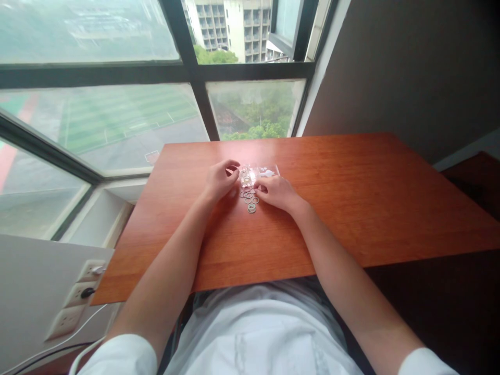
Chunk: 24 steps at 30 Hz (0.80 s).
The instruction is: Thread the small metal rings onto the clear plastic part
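A small clear plastic box (269, 170) lies near the far side of the wooden table, with pale ring-shaped pieces showing through it. Several flat metal-looking rings (249, 200) are strewn just in front of it, some overlapping. My left hand (221, 180) is at the box's left side, fingers curved, with a gap between thumb and forefinger; nothing shows between them. Over the front right of the box, my right hand (278, 191) has thumb and fingertips drawn together beside the rings. Whatever those fingertips pinch is too small to make out.
The reddish-brown table (363, 198) reaches far to the right. Windows (128, 114) stand behind and to the left, with a grey wall (394, 67) at the right. Wall sockets (64, 321) with plugs and cables sit by the table's left front corner.
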Motion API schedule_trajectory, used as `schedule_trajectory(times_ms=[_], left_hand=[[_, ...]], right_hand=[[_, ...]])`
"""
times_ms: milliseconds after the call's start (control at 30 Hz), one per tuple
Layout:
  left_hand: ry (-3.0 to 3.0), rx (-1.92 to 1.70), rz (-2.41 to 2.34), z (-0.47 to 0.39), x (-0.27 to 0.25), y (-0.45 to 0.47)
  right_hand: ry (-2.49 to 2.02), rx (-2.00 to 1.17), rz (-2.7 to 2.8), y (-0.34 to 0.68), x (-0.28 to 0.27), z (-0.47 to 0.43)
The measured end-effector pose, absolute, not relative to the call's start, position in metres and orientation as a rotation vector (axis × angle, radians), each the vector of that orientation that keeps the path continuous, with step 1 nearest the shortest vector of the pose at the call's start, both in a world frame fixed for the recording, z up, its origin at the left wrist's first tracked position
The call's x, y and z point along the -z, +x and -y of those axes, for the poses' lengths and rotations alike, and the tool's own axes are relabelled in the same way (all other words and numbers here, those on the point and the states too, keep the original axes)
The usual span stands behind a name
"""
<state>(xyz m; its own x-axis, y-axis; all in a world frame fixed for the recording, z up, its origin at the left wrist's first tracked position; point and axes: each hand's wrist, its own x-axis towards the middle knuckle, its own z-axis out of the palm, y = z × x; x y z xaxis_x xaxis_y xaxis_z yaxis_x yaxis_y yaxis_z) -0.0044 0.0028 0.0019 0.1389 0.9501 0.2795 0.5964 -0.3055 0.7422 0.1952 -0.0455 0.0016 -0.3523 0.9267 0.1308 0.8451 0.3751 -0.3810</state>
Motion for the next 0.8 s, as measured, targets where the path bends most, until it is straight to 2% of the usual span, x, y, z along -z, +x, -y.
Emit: schedule_trajectory(times_ms=[233, 800], left_hand=[[1.992, -1.031, -1.448, -0.0027, -0.0031, -0.0053], [2.052, -0.958, -1.488, -0.0024, -0.0026, -0.0056]], right_hand=[[-1.547, -0.423, 2.401, 0.1959, -0.005, 0.0497], [-1.682, -0.366, 2.367, 0.201, -0.0038, 0.0443]])
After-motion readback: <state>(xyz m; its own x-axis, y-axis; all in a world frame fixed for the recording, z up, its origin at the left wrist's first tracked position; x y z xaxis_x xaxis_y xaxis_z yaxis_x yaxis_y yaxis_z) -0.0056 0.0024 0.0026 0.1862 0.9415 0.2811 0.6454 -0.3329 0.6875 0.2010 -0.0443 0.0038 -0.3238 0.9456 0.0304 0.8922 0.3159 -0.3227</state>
